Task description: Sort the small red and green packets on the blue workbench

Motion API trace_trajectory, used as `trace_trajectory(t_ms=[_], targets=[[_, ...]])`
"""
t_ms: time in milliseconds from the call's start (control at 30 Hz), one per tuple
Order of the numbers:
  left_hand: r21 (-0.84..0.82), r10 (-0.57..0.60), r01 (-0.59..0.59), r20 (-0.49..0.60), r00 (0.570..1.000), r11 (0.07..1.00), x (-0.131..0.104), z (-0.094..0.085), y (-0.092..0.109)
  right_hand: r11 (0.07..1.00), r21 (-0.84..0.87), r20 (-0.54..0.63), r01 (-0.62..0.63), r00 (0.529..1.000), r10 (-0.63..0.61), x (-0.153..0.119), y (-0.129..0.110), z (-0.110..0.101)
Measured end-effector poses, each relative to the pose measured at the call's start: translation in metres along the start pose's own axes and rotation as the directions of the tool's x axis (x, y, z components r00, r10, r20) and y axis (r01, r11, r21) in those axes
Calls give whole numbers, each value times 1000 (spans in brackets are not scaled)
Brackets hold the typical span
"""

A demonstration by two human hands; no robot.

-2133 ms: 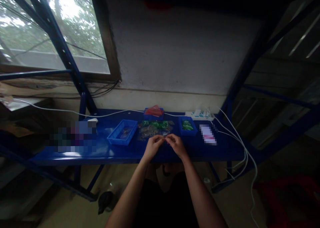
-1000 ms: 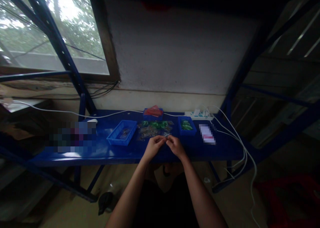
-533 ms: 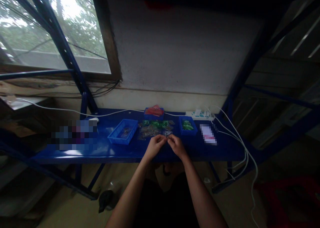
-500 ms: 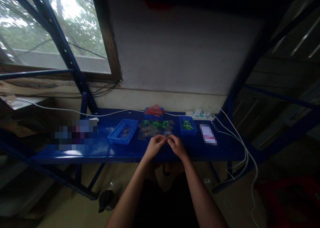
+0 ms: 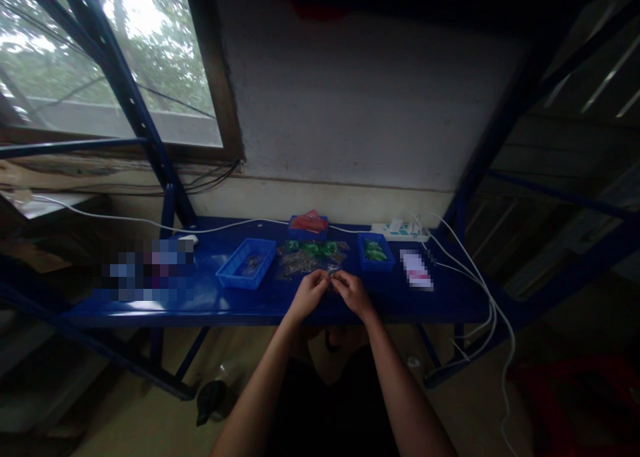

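My left hand (image 5: 311, 290) and my right hand (image 5: 351, 290) meet near the front edge of the blue table (image 5: 190, 308), fingers pinched together. What they hold between the fingertips is too small to make out. Just beyond them lie clear plastic packets (image 5: 301, 262) with small contents, and behind these a row of green packets (image 5: 320, 249). A blue tray (image 5: 240, 273) with a few small items stands to the left. On the right, another blue tray (image 5: 376, 263) contains green packets.
At the back, a small blue box (image 5: 309, 233) holds red packets. A white power strip (image 5: 400, 231) with cables lies at the back right, near a blurred white and pink item (image 5: 416, 270). Blurred objects (image 5: 150, 270) sit at the left end.
My fingertips have shifted slightly, with the right hand's a little further left. The trays and packets remain where they were.
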State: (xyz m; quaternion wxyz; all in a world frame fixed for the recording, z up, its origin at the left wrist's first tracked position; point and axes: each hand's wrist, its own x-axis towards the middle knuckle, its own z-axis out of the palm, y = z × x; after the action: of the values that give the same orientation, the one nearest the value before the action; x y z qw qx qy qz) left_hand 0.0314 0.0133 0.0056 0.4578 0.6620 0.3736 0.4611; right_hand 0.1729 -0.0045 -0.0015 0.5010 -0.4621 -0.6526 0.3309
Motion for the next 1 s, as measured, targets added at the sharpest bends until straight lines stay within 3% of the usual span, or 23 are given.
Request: trace_trajectory(t_ms=[233, 467, 633, 800, 1000], targets=[[-40, 11, -12, -15, 1000, 999, 3, 1, -5, 999, 47, 36, 22, 999, -24, 2, 5, 1], [-44, 3, -5, -45, 999, 999, 3, 0, -3, 999, 30, -91, 13, 996, -11, 2, 4, 0], [-52, -9, 6, -49, 999, 999, 4, 1, -4, 998, 50, -112, -34, 993, 39, 2, 4, -1], [-143, -63, 37, -181, 981, 989, 8, 1, -4, 992, 114, -161, -55, 984, 73, 2, 6, -1], [-127, -82, 71, -80, 993, 989, 7, 1, 1, 995, 86, -199, 43, 980, -25, 2, 10, -1]])
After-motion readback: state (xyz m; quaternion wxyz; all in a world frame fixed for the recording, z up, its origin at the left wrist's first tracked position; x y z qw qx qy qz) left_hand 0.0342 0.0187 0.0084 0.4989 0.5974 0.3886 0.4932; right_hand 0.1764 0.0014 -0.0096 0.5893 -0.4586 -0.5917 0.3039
